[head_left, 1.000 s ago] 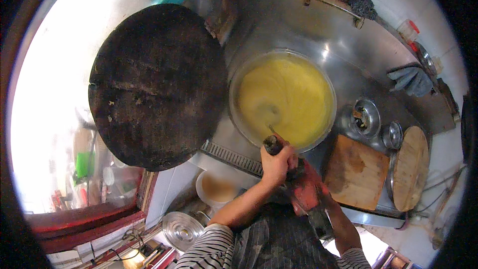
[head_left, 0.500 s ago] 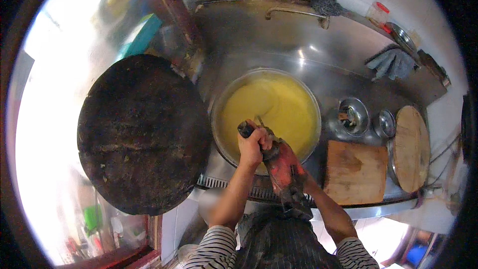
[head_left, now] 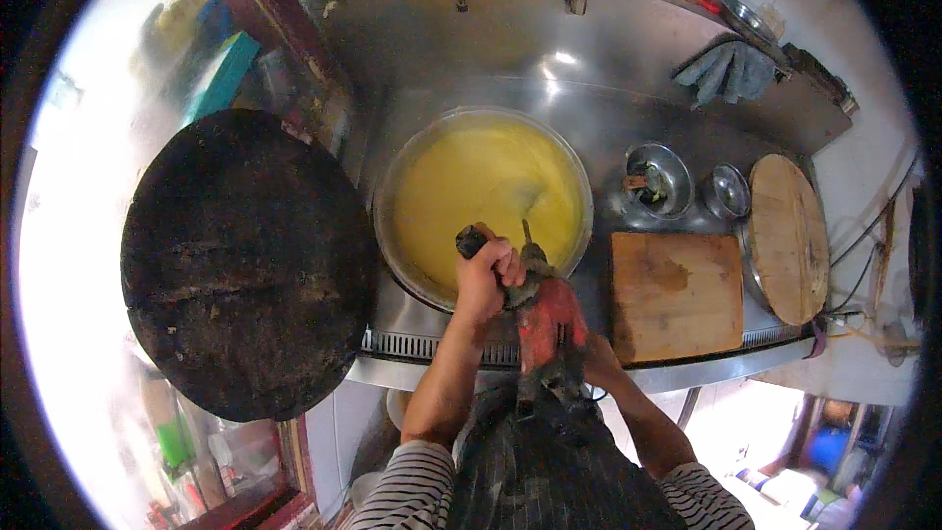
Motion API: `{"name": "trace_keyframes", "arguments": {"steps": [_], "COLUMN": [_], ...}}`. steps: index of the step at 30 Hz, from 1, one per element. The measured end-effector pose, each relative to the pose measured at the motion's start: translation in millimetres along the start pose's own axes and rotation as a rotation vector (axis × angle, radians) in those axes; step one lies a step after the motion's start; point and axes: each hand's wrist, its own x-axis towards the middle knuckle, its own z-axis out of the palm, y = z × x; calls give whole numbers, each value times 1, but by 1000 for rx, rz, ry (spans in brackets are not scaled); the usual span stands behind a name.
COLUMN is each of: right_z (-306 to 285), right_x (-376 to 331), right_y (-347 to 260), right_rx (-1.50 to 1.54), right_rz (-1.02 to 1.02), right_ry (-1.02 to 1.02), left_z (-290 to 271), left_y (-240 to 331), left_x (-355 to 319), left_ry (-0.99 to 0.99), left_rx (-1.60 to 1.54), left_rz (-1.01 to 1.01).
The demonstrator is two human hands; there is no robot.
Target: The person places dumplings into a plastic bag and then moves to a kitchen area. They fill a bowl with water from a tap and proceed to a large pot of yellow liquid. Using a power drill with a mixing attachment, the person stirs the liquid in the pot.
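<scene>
The red power drill (head_left: 546, 324) sits low in the centre of the view, above the near edge of the steel desk (head_left: 549, 69), its shaft (head_left: 527, 233) angled down into the yellow batter (head_left: 481, 196). Judged from its bulk, the drill is heavy and stiff, with a hard body that should not slip in a dry hand. It is best held at two points: the dark side handle near the nose, and the rear grip.

The left hand (head_left: 486, 275) is wrapped around the dark side handle (head_left: 471, 238), fingers (head_left: 508, 260) fully curled over it. The right hand (head_left: 589, 353) is mostly hidden behind the drill body; it appears to grip the rear, but how its fingers lie cannot be told.

The batter fills a wide metal pan (head_left: 402, 167) set into the desk. It looks thick and will likely resist the shaft, so torque at the handles is to be expected.

To the left lies a large round black lid (head_left: 245, 265). To the right lie a square wooden board (head_left: 677, 294), a round wooden board (head_left: 788, 236) and two small metal bowls (head_left: 659, 180). A grey cloth (head_left: 731, 71) rests on the back ledge.
</scene>
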Motion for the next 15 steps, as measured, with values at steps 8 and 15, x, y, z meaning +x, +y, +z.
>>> {"name": "trace_keyframes", "arguments": {"steps": [8,15], "right_z": [-13,-16], "right_x": [-48,-4], "right_y": [-22,-28], "right_rx": [222,63], "right_rz": [-206,-75], "right_ry": [-430,-732], "left_z": [6,-16], "left_y": [44,56], "left_x": [-75,-90], "left_ry": [288,356], "left_rx": [-71,-190], "left_rz": [14,254]}}
